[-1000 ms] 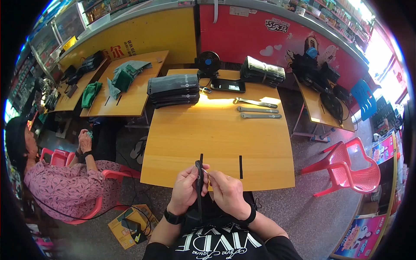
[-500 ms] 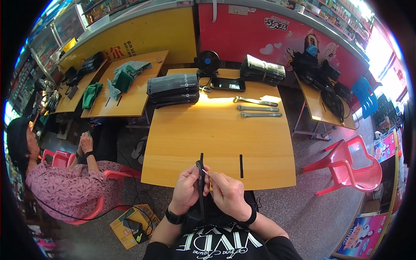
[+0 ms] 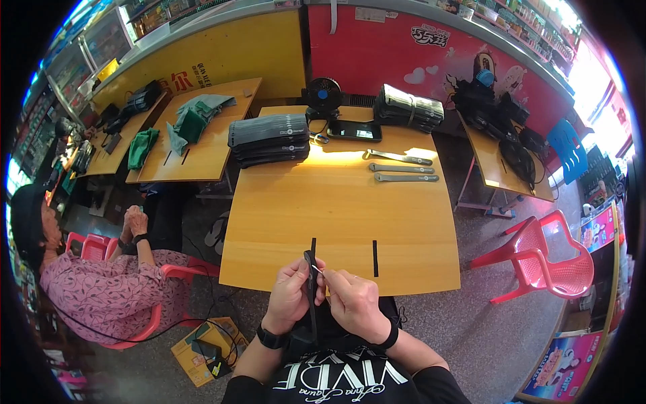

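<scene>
Over the table's near edge, my left hand (image 3: 289, 294) is closed on a dark narrow strap (image 3: 311, 299) with a rounded upper end; its lower part hangs toward my lap. My right hand (image 3: 354, 301) is closed in a pinch round a thin, light-coloured pointed tool (image 3: 316, 268). The tool's tip is at the strap near its upper end; whether it goes through cannot be made out. Several grey straps of like shape, such as this strap (image 3: 406, 178), lie at the right of the table (image 3: 336, 209).
At the table's back stand a pile of grey straps (image 3: 269, 138), scissors (image 3: 320, 139), a black phone (image 3: 354, 130), a small fan (image 3: 324, 95) and a banded strap bundle (image 3: 408, 108). A seated person (image 3: 114, 286) is at my left; a pink chair (image 3: 538, 259) stands at right. Cartons lie on the floor.
Both hands keep almost the same place. The thin tool in my right hand has shifted very slightly against the strap. The seated person's hands have barely moved.
</scene>
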Action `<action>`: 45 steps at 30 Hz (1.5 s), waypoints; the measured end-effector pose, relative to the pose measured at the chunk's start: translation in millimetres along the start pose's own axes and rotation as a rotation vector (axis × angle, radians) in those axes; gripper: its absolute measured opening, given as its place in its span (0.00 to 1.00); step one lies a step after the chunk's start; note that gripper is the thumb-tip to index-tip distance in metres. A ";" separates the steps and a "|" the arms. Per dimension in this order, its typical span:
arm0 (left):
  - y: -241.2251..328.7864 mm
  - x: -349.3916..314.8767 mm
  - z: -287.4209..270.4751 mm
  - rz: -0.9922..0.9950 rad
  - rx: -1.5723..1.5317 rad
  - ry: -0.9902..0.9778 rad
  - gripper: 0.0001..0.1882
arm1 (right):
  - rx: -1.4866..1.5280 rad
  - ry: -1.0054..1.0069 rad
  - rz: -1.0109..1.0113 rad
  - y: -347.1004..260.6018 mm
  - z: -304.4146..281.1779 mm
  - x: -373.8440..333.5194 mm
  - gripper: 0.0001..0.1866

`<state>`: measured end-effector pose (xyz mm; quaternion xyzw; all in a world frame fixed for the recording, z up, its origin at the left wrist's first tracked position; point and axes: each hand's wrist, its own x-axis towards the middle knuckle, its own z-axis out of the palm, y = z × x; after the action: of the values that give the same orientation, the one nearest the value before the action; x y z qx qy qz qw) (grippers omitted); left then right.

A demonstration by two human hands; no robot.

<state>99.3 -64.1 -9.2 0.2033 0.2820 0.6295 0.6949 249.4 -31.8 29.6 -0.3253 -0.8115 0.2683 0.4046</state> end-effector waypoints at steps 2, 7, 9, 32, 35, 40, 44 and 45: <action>-1.3 -0.8 -0.7 0.011 0.012 0.008 0.16 | -0.034 -0.024 -0.015 -0.1 0.3 0.0 0.10; -4.8 -1.6 -0.1 0.058 0.044 -0.012 0.16 | -0.172 -0.011 -0.043 -9.1 -0.3 -2.8 0.11; -5.4 -2.4 0.6 0.080 0.066 -0.021 0.16 | -0.233 0.004 -0.048 -10.3 0.1 -4.2 0.11; -17.5 3.4 -7.2 0.401 0.674 0.028 0.14 | -0.099 0.059 -0.243 36.1 13.3 -3.2 0.09; -8.5 7.2 5.5 0.328 0.692 0.042 0.14 | -0.102 0.026 -0.240 42.8 6.2 -1.5 0.07; 18.4 6.6 0.0 0.184 0.931 -0.067 0.15 | -0.350 0.029 -0.385 38.6 -14.7 0.3 0.09; 15.5 4.7 -1.7 0.217 0.871 -0.005 0.13 | -0.354 0.107 -0.380 41.3 9.2 -2.0 0.11; 16.3 1.1 -6.1 0.257 0.870 0.015 0.13 | -0.265 0.124 -0.321 39.6 15.8 -2.9 0.11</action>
<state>83.0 -61.3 -3.6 0.5053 0.4975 0.5353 0.4590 249.9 -11.2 -7.8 -0.2583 -0.8545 0.0710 0.4451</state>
